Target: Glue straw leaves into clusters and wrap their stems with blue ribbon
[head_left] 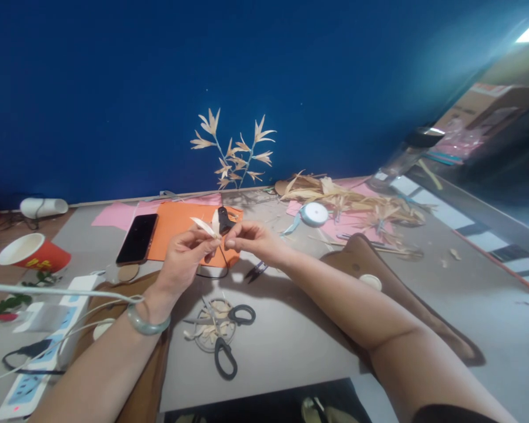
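My left hand (187,252) pinches a pale, pointed strip of dried husk (207,227) between thumb and fingertips. Close by, my right hand (253,239) has its thumb and forefinger pressed together at the strip's base; whatever they grip is too small to make out. Just behind the fingers lies a black tool with a cord (224,222), partly hidden. Small thread snips (256,271) rest below my right wrist. Nearer me, open scissors with black handles (225,351) lie across a round clear dish (234,341) of husk scraps.
A branch of husk flowers (250,154) stands against the blue wall. Orange paper (167,220), a phone (137,238), a red paper cup (35,255) and a power strip (35,373) with cables sit left. Ribbon (314,214) and dried husks (357,202) lie right.
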### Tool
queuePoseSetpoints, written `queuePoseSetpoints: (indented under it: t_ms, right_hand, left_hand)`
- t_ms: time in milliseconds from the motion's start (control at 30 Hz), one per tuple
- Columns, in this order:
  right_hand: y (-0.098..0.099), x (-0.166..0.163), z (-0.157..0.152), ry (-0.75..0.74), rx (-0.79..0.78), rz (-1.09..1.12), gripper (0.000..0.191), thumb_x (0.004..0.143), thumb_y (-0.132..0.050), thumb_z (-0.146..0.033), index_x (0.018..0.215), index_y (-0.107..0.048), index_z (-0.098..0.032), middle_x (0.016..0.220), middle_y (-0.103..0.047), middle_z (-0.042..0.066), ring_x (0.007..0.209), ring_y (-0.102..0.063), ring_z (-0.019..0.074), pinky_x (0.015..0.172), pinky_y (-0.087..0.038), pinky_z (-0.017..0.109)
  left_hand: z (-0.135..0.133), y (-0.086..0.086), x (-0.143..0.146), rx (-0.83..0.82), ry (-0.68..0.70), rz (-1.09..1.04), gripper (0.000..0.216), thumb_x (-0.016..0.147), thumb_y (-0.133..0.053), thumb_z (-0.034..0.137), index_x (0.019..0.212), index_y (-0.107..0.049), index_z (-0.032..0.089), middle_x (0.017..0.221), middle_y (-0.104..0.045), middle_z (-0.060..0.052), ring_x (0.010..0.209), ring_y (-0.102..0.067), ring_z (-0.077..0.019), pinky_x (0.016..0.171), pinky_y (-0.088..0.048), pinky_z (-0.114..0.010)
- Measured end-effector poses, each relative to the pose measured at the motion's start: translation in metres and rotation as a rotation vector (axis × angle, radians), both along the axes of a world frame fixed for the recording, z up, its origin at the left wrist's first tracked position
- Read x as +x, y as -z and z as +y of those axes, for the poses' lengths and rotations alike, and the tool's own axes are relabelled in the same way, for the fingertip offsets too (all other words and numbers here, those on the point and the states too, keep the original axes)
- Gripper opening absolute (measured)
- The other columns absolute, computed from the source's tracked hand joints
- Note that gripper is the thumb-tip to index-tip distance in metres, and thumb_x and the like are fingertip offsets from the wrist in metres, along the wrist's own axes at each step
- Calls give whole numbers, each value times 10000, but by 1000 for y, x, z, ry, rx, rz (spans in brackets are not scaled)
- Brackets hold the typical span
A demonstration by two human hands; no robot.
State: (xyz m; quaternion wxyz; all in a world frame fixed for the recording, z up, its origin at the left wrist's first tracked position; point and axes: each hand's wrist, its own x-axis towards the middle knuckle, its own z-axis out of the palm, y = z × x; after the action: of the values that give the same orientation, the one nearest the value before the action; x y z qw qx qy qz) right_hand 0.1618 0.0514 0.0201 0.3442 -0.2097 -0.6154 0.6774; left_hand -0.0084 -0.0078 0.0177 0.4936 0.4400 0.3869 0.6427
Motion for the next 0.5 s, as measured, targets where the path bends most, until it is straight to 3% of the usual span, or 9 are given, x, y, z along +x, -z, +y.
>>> queuePoseSetpoints:
  t_ms: [133,300,500]
  right_hand:
    - [2,-3,2,96,9,85,258,795,-690,-394,765,-560,-173,695,-634,-12,617,-522,87,635,-418,239]
    - [7,-6,4,169,-58,146,248,917,-454,-391,751,-430,-208,624,-622,-18,573,-524,112,633,-421,272]
    - [6,-6,1,232,23,21,327,950,-371,-396,698,-438,-199,537,-596,-21,469,-464,94,538,-378,249]
  left_hand:
    - [2,0,-3,-5,-41,21,122,662,-803,224,677,-707,149,535,-584,17,462,-522,-75,424,-396,-186]
    - [2,0,-3,-29,-36,41,124,687,-788,240,696,-706,148,524,-600,9,458,-512,-73,422,-390,-175]
    - [2,1,-2,-26,-20,49,143,696,-785,251,661,-686,155,519,-588,16,453,-498,-67,420,-381,-169]
